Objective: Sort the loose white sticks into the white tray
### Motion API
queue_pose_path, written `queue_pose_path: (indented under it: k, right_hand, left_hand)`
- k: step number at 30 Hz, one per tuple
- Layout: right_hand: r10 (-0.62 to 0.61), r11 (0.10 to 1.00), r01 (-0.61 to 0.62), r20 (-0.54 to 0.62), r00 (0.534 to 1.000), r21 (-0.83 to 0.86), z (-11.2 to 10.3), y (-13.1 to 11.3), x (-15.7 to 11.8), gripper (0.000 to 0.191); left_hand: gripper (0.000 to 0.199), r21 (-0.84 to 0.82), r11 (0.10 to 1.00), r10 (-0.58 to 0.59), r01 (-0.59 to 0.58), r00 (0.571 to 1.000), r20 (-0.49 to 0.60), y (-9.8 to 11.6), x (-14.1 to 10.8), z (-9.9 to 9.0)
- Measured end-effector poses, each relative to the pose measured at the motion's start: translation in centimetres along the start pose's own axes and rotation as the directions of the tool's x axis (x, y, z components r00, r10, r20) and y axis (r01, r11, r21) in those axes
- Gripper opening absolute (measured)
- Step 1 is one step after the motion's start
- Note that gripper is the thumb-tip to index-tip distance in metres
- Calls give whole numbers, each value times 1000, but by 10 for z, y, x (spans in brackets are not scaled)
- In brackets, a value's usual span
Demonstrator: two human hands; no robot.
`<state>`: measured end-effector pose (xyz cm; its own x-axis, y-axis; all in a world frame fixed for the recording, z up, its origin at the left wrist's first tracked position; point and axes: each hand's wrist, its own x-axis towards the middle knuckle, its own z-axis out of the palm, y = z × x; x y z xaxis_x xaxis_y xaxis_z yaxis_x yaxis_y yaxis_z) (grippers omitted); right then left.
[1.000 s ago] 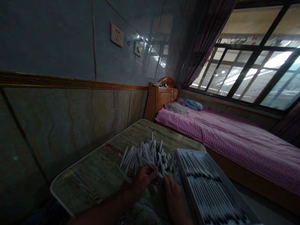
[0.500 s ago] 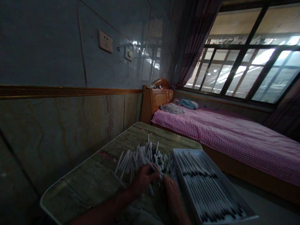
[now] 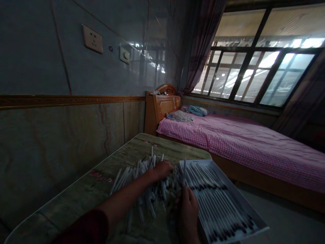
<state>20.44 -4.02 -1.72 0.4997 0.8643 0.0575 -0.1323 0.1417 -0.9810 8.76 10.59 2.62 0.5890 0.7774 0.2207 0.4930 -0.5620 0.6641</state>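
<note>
My right hand (image 3: 188, 205) is closed around the lower end of a slim white pen (image 3: 184, 171), which stands nearly upright beside the tray. My left hand (image 3: 164, 169) reaches over the loose pile to its right side. Its fingers are curled down among small pieces, and their tips are hidden. The pile of white pen barrels (image 3: 144, 166) lies spread across the table, partly under my left forearm. To the right, a white tray (image 3: 237, 179) holds two rows of slender white pens with dark ends.
The low table (image 3: 83, 200) has a marbled green top and a pale edge. A bed (image 3: 228, 139) with a pink checked sheet stands behind it. The tiled wall (image 3: 83, 125) runs along the left side.
My hands were together over the pile and have come apart. The left has moved forward to the pile's far right; the right now holds the pen upright. The view has shifted right.
</note>
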Motion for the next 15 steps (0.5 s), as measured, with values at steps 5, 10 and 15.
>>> queue_pose_path:
  k: [5, 10, 15]
  right_hand:
    - [117, 991, -119, 38, 992, 55, 4, 3, -1, 46]
    - [64, 998, -65, 18, 998, 8, 5, 4, -2, 43]
    - [-64, 991, 64, 5, 998, -122, 0, 7, 1, 38]
  left_hand:
    - [20, -2, 1000, 22, -22, 999, 25, -7, 13, 5]
    - [27, -28, 999, 31, -31, 999, 8, -3, 17, 7]
    - [21, -91, 995, 24, -33, 995, -93, 6, -1, 1]
